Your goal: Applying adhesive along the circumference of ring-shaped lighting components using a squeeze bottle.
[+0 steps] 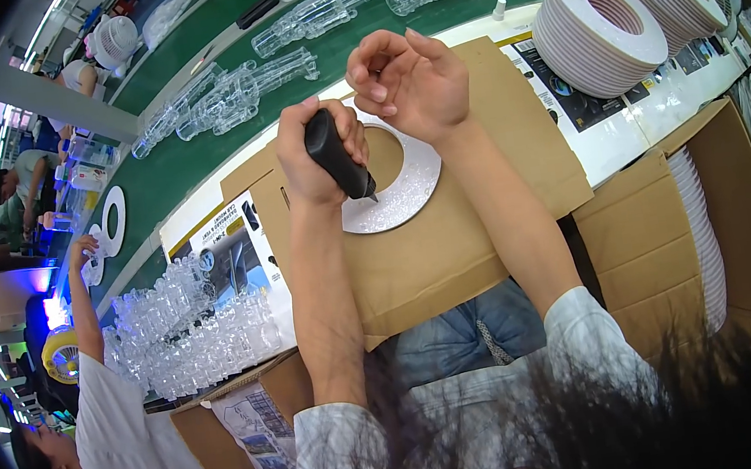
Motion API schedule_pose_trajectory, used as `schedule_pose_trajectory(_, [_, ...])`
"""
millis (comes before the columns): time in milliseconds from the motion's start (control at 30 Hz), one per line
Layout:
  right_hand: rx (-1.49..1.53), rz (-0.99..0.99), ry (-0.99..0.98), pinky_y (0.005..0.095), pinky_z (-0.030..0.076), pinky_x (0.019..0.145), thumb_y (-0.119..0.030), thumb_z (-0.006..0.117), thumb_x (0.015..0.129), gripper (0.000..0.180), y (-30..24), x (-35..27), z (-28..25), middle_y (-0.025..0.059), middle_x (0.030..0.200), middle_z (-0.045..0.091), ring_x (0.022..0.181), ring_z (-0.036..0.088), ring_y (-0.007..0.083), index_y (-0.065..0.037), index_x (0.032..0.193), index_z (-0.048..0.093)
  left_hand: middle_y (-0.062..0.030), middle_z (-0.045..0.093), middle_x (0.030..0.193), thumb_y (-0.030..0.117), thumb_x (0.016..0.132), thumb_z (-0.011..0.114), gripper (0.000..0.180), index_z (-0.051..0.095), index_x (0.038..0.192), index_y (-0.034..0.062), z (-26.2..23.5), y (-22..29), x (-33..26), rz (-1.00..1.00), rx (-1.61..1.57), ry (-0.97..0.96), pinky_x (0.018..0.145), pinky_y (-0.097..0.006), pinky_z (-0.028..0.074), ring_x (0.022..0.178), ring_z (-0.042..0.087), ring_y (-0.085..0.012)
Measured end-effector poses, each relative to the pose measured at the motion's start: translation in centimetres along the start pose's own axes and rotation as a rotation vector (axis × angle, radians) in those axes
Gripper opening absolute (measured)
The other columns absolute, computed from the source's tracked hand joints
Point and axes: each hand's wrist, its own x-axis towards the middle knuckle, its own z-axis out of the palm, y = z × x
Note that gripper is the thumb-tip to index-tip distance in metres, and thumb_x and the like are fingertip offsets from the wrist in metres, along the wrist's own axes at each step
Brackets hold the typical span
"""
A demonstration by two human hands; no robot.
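My left hand (303,164) is wrapped round a black hand tool (334,150) with a thick grip and a narrow tip; its exact kind does not show. The tip points down at the left part of a flat white speckled ring (413,194). That ring lies on a brown cardboard sheet (485,212) in front of me. Above the ring's far right side, my right hand (419,88) is raised palm inward. Its fingers are loosely curled with the thumb apart, and nothing shows in them. Part of the ring is hidden behind both hands.
Stacks of white rings (599,33) stand at right, above an open carton (677,244) holding more. Clear plastic parts (325,11) lie on the green conveyor (189,168); several more are piled (190,327) at left. A co-worker's arm (83,298) reaches toward other rings (114,220).
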Motion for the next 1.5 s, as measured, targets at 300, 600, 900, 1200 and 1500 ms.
schedule_pose_trajectory(300, [0.022, -0.009, -0.007, 0.0276, 0.037, 0.058, -0.041, 0.041, 0.098, 0.048, 0.0, -0.1, 0.0, 0.0161, 0.097, 0.060, 0.072, 0.048, 0.0162, 0.002, 0.108, 0.059, -0.0040, 0.041, 0.053, 0.041, 0.091, 0.038, 0.046, 0.045, 0.060, 0.0073, 0.3, -0.1, -0.1, 0.004, 0.041, 0.038, 0.048, -0.030, 0.042, 0.045, 0.043, -0.0166])
schedule_pose_trajectory(600, [0.029, -0.011, 0.007, 0.0277, 0.038, 0.057, -0.042, 0.041, 0.098, 0.048, -0.1, 0.0, 0.3, 0.0161, 0.097, 0.060, 0.071, 0.048, 0.0166, 0.002, 0.107, 0.059, -0.0053, 0.045, 0.053, 0.046, 0.092, 0.037, 0.049, 0.047, 0.064, 0.0064, 0.7, 0.5, -0.1, -0.022, -0.037, 0.005, 0.045, -0.028, 0.040, 0.047, 0.045, -0.0159])
schedule_pose_trajectory(900, [-0.036, -0.017, 0.057, 0.0280, 0.039, 0.057, -0.041, 0.041, 0.098, 0.048, -0.2, -0.1, 0.5, 0.0164, 0.096, 0.060, 0.070, 0.047, 0.0165, 0.003, 0.105, 0.058, -0.0044, 0.043, 0.050, 0.046, 0.093, 0.034, 0.051, 0.045, 0.061, 0.0072, 0.6, 0.0, -0.2, -0.157, -0.077, -0.163, 0.044, -0.028, 0.040, 0.044, 0.045, -0.0159])
schedule_pose_trajectory(1200, [-0.050, -0.025, 0.057, 0.0280, 0.038, 0.058, -0.039, 0.042, 0.097, 0.045, -0.2, -0.2, 0.3, 0.0159, 0.094, 0.060, 0.069, 0.046, 0.0160, 0.002, 0.103, 0.059, -0.0039, 0.042, 0.047, 0.046, 0.093, 0.034, 0.053, 0.045, 0.058, 0.0071, 1.4, 0.0, -0.8, -0.176, -0.015, -0.190, 0.042, -0.027, 0.038, 0.040, 0.044, -0.0150])
schedule_pose_trajectory(1500, [-0.105, -0.029, 0.050, 0.0281, 0.038, 0.058, -0.038, 0.040, 0.097, 0.044, -0.1, 0.1, 0.4, 0.0158, 0.094, 0.060, 0.069, 0.046, 0.0157, 0.003, 0.103, 0.058, -0.0048, 0.042, 0.047, 0.045, 0.094, 0.035, 0.054, 0.046, 0.058, 0.0060, 1.4, 0.0, -0.8, -0.184, 0.029, -0.202, 0.043, -0.027, 0.038, 0.040, 0.044, -0.0157])
